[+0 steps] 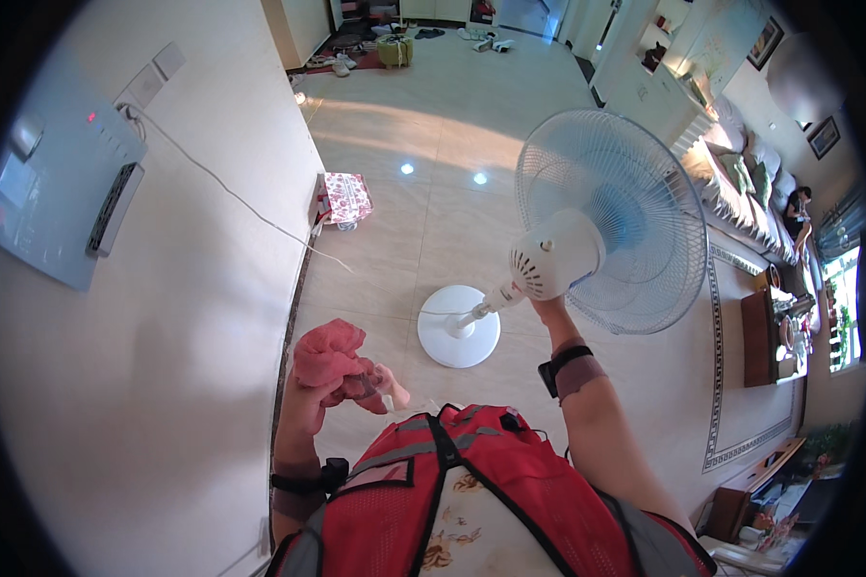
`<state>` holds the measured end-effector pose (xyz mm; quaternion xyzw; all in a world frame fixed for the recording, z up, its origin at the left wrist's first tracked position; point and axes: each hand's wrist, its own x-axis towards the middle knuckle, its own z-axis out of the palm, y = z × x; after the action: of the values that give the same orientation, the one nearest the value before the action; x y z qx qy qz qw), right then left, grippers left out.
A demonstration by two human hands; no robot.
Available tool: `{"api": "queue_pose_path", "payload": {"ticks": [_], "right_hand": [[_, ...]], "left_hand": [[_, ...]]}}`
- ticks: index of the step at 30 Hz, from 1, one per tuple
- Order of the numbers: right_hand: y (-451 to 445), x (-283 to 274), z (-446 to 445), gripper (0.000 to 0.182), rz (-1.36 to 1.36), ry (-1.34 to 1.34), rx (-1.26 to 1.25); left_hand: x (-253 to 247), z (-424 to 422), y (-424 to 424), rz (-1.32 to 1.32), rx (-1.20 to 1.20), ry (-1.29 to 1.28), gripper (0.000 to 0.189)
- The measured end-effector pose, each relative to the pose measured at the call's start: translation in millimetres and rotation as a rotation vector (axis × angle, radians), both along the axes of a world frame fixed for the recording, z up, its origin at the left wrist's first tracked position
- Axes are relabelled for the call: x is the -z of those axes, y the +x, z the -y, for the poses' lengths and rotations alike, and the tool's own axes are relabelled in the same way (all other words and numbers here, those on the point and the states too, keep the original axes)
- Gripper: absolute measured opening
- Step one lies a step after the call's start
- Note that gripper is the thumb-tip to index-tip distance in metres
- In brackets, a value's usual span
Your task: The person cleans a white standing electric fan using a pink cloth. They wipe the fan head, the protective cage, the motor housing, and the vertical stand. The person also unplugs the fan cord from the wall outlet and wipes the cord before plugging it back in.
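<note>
A white pedestal fan [557,254] with a round wire guard and bluish blades leans to the right over its round white base [447,350] on the tiled floor. My right hand [550,309] is at the underside of the motor housing; its fingers are mostly hidden behind the housing. My left hand [317,400], at the lower left near the wall, is closed on a crumpled pink-red cloth [330,353]. A white cord [242,196] runs from a wall socket down towards the floor by the fan.
Along the left wall stand a patterned bag [348,198] and, higher, a white wall-mounted panel [58,173]. Shoes and a green stool [395,52] are at the far end. On the right are a sofa [747,187], a seated person [798,216] and a wooden table [758,339].
</note>
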<state>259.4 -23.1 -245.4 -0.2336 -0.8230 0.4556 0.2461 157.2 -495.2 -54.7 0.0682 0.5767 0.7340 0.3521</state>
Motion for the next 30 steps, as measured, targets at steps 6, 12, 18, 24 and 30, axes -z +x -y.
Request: {"api": "queue_pose_path", "payload": {"ticks": [6,12,18,24,30], "right_hand": [[19,5,15,0.056,-0.2,-0.682,-0.319],[5,37,29,0.041,-0.252,-1.22,-0.458],[-12,36,77,0.039,-0.175,-1.351,-0.355],[-9,43,83,0.049,-0.301,-1.434,-0.335],[9,22,91,0.054,-0.094,-0.228,-0.453]], "left_hand": [[12,3,14,0.043,-0.011,0.06,0.049],[2,-2,15,0.009,-0.038,0.043,0.045],[-11,-11,10,0.015,0.032,0.083,0.035],[-43,-50,-25,-0.042,0.259,0.052,0.044],[-14,-71,-51,-0.059,0.444,0.103,0.049]]}}
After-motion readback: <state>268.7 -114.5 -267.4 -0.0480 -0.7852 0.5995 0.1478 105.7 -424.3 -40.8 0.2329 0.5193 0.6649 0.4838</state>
